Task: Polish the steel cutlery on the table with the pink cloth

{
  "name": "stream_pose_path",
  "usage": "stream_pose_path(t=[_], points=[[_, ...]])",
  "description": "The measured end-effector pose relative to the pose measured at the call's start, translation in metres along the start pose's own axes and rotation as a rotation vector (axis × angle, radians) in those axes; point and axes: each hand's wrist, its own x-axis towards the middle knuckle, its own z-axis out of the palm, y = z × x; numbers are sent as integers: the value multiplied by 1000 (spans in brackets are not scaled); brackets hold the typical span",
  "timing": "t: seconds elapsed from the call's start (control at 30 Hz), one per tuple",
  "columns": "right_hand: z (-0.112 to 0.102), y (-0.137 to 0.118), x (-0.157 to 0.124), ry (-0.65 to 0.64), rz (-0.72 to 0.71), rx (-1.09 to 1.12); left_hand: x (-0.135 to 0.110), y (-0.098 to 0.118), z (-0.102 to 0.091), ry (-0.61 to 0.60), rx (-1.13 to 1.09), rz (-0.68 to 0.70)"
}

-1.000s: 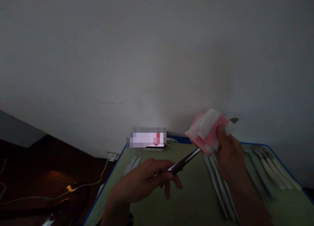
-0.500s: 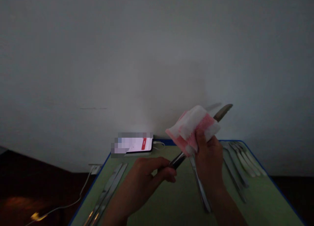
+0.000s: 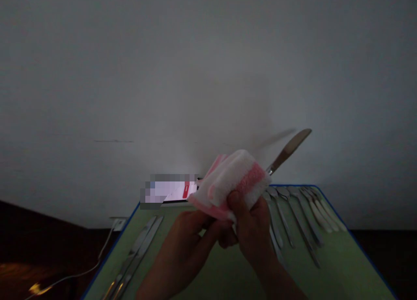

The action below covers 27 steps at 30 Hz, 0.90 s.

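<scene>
A table knife (image 3: 289, 149) points up and to the right above the table, its blade bare. Around its handle is a folded pink-and-white cloth (image 3: 239, 178), which hides the handle. My right hand (image 3: 252, 224) is closed on the cloth, thumb on top, with the knife inside it. My left hand (image 3: 198, 243) is closed at the handle's lower end, just under the cloth; its fingertips are partly covered. The two hands are close together.
Two table knives (image 3: 133, 256) lie side by side on the green table (image 3: 208, 278) at left. Several forks and spoons (image 3: 302, 222) lie at right. A lit phone (image 3: 174, 193) leans at the back edge by the wall (image 3: 208, 74). A white cable (image 3: 104, 252) hangs at left.
My right hand and the cloth have slid down the knife toward my left hand, baring more of the blade and covering the handle. My left hand still grips the handle end.
</scene>
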Motion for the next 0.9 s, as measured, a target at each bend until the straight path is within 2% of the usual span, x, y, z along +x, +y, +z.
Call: stream_pose_path(t=[0.13, 0.3, 0.43, 0.63, 0.7, 0.77, 0.9], points=[[2, -5, -1, 66, -80, -153, -1, 1, 1, 49, 15, 2], [5, -1, -1, 43, -135, -212, 0, -5, -1, 43, -3, -52], [2, 2, 1, 29, -110, -254, 2, -8, -3, -39, -36, -71], [-1, 4, 2, 59, -109, -248, 8, -4, 3, -9, 74, -40], [-5, 1, 4, 80, -94, -241, 6, -2, 0, -37, 102, -29], [-12, -6, 11, 156, -95, -249, 1, 1, -7, -87, 138, -16], [-33, -27, 29, 402, -170, -235, -8, 5, -24, -181, 248, -16]])
